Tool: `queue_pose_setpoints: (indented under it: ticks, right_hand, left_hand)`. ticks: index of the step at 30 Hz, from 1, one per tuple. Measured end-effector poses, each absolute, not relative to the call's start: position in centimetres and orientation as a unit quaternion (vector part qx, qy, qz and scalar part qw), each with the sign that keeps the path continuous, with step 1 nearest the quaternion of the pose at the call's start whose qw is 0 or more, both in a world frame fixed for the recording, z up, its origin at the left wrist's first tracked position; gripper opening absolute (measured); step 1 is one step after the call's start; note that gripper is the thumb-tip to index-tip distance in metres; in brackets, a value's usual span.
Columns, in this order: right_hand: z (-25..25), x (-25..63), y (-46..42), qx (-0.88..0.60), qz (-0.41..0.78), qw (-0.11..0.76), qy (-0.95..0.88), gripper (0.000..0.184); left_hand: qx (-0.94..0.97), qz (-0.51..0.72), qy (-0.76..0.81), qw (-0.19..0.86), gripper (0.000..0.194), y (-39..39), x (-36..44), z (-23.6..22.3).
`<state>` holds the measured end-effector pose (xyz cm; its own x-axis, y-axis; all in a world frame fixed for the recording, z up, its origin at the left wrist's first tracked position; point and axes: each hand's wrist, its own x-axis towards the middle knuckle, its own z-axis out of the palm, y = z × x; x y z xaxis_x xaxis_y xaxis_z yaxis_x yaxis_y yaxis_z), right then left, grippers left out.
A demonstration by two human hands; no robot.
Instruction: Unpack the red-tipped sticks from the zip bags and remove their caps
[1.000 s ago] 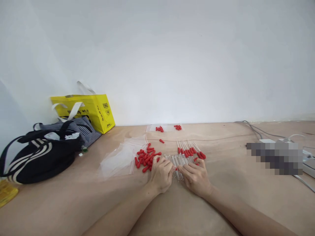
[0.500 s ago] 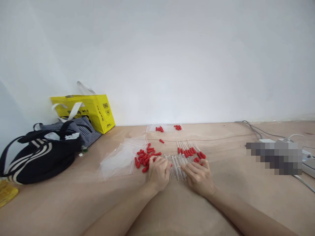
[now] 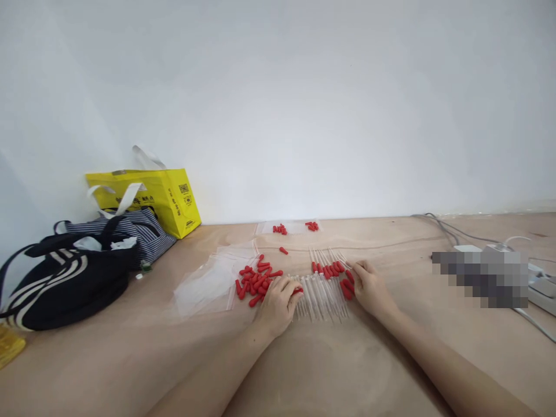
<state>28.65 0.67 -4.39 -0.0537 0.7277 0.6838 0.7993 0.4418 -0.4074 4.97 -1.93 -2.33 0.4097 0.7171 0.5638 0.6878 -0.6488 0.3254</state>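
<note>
My left hand (image 3: pixel 278 304) is closed round a red rubber bulb (image 3: pixel 297 290) that shows at its fingertips. It rests at the right side of a pile of loose red bulbs (image 3: pixel 256 280). To its right lies a row of bare glass tubes (image 3: pixel 319 298), side by side on the wooden table. My right hand (image 3: pixel 369 285) pinches a glass dropper (image 3: pixel 348 273) with a red bulb, at the right end of a row of bulb-fitted droppers (image 3: pixel 326 269). Two more red bulbs (image 3: pixel 346 288) lie just below its fingers.
Clear plastic bags (image 3: pixel 212 281) lie left of the pile. A bag with red bulbs (image 3: pixel 290 227) sits by the wall. At left stand a yellow bag (image 3: pixel 176 202), a striped bag (image 3: pixel 150 231) and a black bag (image 3: pixel 73 284). Cables and a power strip (image 3: pixel 541 292) are at right.
My right hand has moved right and away from me, from the bare tubes to the row of fitted droppers. The left hand stays by the pile with a bulb at its fingertips.
</note>
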Motion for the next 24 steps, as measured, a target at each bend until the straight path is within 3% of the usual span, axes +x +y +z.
queue_pose_setpoints:
  ticks: [4, 13, 18, 24]
  right_hand:
    - [-4.2, 29.1, 0.7, -0.565, -0.011, 0.439, -0.698, 0.030]
    - [-3.6, 29.3, 0.4, -0.662, -0.014, 0.298, -0.687, 0.027]
    - [-3.3, 28.6, -0.4, -0.639, 0.018, 0.262, -0.723, 0.030]
    - [-4.1, 26.1, -1.5, -0.628, -0.119, 0.234, -0.733, 0.024]
  left_hand:
    - [0.839, 0.341, 0.423, 0.015, 0.008, -1.8, 4.8, -2.4]
    - [0.811, 0.364, 0.454, -0.061, 0.009, -2.2, 4.6, -1.8]
    - [0.807, 0.366, 0.459, -0.065, 0.007, -1.9, 4.4, -1.9]
    - [0.832, 0.340, 0.429, -0.094, 0.015, -2.3, 4.8, -1.9]
